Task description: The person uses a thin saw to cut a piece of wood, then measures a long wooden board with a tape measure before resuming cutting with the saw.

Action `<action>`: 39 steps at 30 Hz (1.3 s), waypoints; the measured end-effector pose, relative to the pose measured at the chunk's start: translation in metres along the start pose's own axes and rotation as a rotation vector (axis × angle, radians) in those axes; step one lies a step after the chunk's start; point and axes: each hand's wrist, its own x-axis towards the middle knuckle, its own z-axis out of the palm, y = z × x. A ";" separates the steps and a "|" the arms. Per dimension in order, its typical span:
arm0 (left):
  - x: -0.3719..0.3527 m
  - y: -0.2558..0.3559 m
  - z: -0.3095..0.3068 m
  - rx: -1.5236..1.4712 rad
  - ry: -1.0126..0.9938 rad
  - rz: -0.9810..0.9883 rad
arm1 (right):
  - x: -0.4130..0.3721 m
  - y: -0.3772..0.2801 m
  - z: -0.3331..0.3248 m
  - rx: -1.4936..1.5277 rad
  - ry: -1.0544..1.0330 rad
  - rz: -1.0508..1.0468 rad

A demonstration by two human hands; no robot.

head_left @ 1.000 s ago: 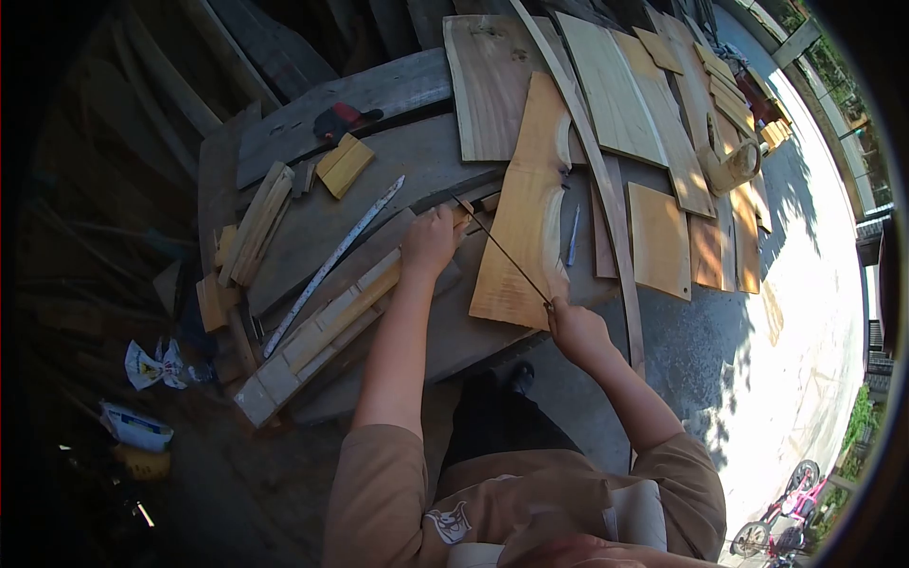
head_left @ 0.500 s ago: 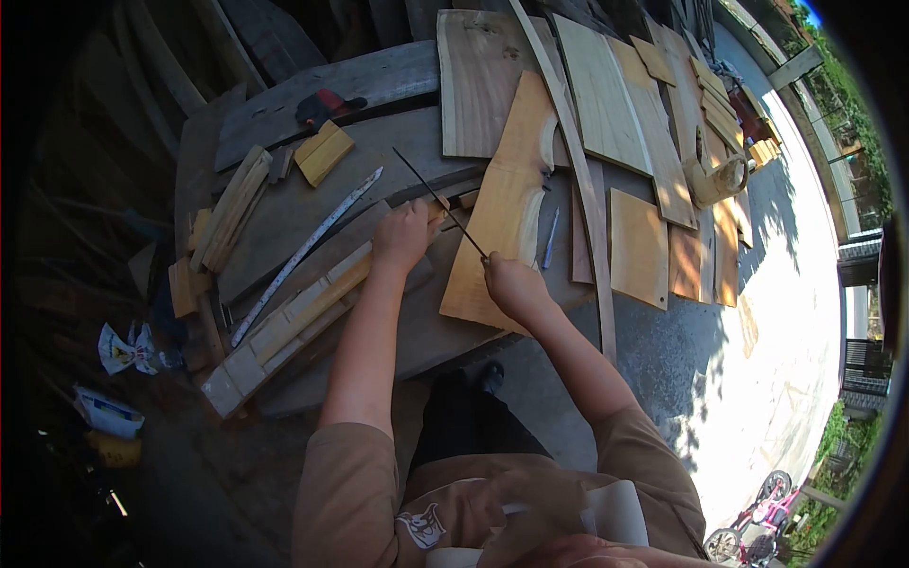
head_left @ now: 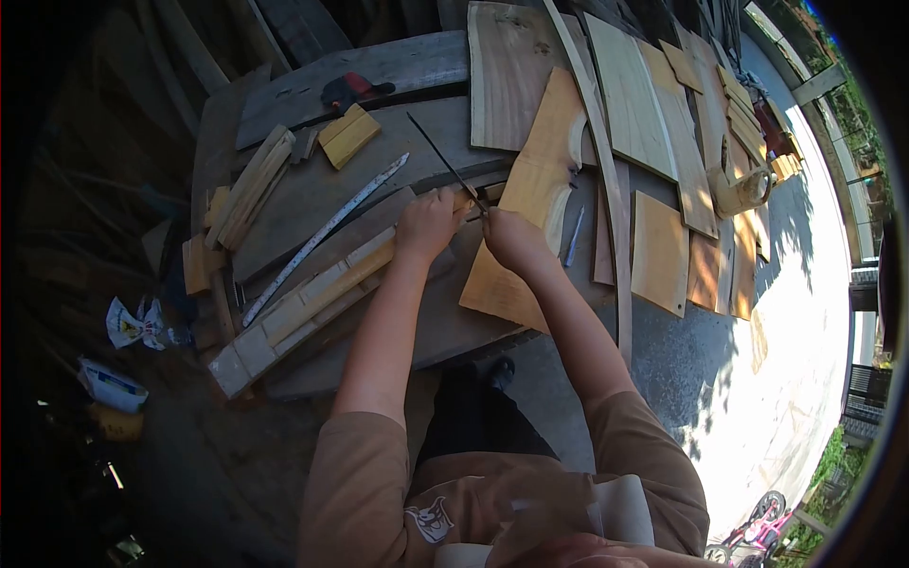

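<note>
My left hand [head_left: 426, 225] is closed on a small light wood piece [head_left: 463, 201] near the far end of a long wooden beam [head_left: 312, 301], whose top has several blocks and joints along it. Closed around the near end of a long, thin, dark tool, my right hand [head_left: 516, 239] is just to the right. The dark tool [head_left: 440, 151] slants away to the upper left, crossing the wood piece close to my left fingers. It looks like a file or a narrow saw; its edge is too fine to tell. My palm hides its handle.
A white measuring stick [head_left: 327, 239] lies left of the beam. Right of my hands are a live-edge board [head_left: 535, 185], a blue pen-like object [head_left: 575, 237] and several planks. A red and black cap [head_left: 355, 90], wood blocks [head_left: 349, 136] and a jug-like container [head_left: 741, 191] stand farther off.
My right hand has pushed the dark tool forward and to the left, closer to my left hand. My left hand keeps its grip on the wood. The whole view has shifted slightly.
</note>
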 end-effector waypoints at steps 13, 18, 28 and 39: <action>0.001 0.000 -0.001 -0.001 -0.033 -0.016 | -0.114 0.031 0.001 -0.025 -0.040 0.152; 0.001 0.000 -0.001 -0.017 -0.026 -0.007 | -0.011 0.004 -0.002 0.032 0.004 0.055; 0.002 -0.002 0.000 -0.013 0.043 0.052 | -0.104 0.033 0.010 -0.003 -0.012 0.164; 0.001 -0.002 0.004 0.011 0.106 0.075 | 0.004 0.004 0.008 0.000 0.035 0.001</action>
